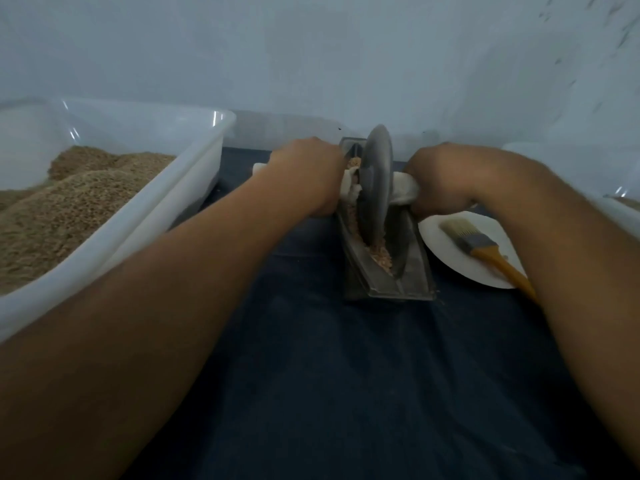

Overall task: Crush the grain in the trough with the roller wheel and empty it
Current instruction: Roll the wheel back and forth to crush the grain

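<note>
Where the dark cloth (pixel 311 358) meets the left edge of the view, a large translucent plastic bin (pixel 194 168) is seen, heaped with brown grain (pixel 69 202) that lies well below its rim. Just right of the bin, the left hand (pixel 306 174) is curled round the white-wrapped handle (pixel 258 167) on the left side of the roller wheel (pixel 377 178), a short white stub of that handle being left showing beyond the knuckles. The grey metal wheel is held upright on its edge inside the long, narrow metal trough (pixel 384 275), which is laid on the cloth with one end toward the camera and the other toward the pale wall (pixel 311 64). Crushed grain in the trough (pixel 381 252) is seen in front of the wheel and along its left side. On the wheel's right side, the other white-wrapped handle (pixel 405 190) is gripped by the right hand (pixel 440 178), whose fingers are closed round it. Just beside the trough's right wall, a white plate (pixel 446 251) is set on the cloth, and across it a brush (pixel 485 247) with pale bristles, a grey ferrule and an orange handle is laid, its handle end partly hidden under the right forearm. At the far right edge, part of another translucent container (pixel 620 209) is visible.
</note>
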Tool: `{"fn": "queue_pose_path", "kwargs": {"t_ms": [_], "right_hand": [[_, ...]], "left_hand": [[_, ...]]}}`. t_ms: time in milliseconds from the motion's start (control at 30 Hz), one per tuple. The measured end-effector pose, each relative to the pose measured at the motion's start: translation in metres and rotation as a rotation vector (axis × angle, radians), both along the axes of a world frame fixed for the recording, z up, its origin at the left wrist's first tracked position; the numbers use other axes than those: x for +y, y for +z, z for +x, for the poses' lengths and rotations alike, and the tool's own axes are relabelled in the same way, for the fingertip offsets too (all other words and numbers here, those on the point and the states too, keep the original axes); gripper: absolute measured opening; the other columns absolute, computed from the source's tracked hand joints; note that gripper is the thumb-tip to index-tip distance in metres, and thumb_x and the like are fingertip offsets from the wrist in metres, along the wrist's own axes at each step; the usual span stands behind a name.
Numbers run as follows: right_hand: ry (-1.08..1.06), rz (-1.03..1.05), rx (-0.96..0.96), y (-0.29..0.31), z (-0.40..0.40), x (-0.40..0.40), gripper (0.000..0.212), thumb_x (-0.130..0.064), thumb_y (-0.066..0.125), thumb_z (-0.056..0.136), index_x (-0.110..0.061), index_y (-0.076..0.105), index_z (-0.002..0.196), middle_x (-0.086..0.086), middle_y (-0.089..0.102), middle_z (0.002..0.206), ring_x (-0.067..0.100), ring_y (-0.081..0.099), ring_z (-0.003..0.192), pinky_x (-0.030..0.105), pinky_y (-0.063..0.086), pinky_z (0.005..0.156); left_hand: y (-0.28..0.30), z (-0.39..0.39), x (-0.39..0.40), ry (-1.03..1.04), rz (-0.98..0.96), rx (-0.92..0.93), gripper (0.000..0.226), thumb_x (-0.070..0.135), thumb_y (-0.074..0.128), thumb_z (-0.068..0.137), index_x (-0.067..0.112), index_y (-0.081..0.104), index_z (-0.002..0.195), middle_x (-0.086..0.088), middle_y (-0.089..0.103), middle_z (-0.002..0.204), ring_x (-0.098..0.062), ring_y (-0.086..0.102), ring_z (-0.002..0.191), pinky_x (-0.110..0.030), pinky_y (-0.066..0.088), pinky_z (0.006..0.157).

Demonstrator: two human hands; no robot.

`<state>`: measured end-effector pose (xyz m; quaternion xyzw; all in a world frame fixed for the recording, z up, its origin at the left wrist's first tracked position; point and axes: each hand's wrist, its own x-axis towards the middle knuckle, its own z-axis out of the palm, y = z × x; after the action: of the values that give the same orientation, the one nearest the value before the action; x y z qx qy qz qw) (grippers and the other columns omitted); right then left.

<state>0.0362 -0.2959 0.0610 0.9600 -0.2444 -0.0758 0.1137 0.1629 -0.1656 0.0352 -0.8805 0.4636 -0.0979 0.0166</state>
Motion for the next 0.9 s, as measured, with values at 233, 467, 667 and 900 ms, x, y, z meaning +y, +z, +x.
{"fn": "queue_pose_path", "kwargs": {"t_ms": [233,467,667,900], "right_hand": [[0.087,-0.134,-0.425,-0.029,0.017,-0.020,0.027,-0.016,0.070,0.083,-0.008,0.062,0.108,0.019,0.064,0.105,0.039,0.059,0.099,0.038,0.040,0.073],[0.091,-0.169,-0.499,-0.037,0.020,-0.028,0.021,-0.016,0.067,0.086,-0.011,0.062,0.106,0.017,0.065,0.102,0.040,0.058,0.098,0.036,0.034,0.071],[0.066,-0.035,-0.350,-0.020,0.010,-0.020,0.029,-0.022,0.075,0.079,-0.015,0.067,0.105,0.015,0.066,0.103,0.031,0.057,0.089,0.034,0.038,0.070],[-0.025,0.037,-0.080,-0.001,0.000,-0.004,0.033,-0.035,0.082,0.073,-0.014,0.071,0.097,0.007,0.069,0.087,0.025,0.064,0.080,0.032,0.047,0.065]], "left_hand": [[-0.015,0.014,-0.003,-0.024,-0.162,-0.139,0.021,0.011,0.065,0.083,0.014,0.058,0.102,-0.011,0.059,0.105,-0.032,0.060,0.095,-0.038,0.037,0.073],[-0.023,0.015,-0.004,-0.009,-0.218,-0.240,0.025,0.014,0.066,0.084,0.014,0.056,0.106,-0.011,0.058,0.109,-0.031,0.060,0.096,-0.038,0.034,0.075],[-0.019,0.011,-0.003,0.030,-0.191,-0.195,0.031,0.013,0.065,0.084,0.016,0.054,0.113,-0.010,0.060,0.108,-0.032,0.061,0.097,-0.038,0.035,0.071],[-0.005,0.005,0.002,0.030,-0.018,-0.070,0.032,0.021,0.071,0.081,0.013,0.055,0.107,-0.011,0.056,0.098,-0.030,0.057,0.090,-0.039,0.043,0.067]]}}
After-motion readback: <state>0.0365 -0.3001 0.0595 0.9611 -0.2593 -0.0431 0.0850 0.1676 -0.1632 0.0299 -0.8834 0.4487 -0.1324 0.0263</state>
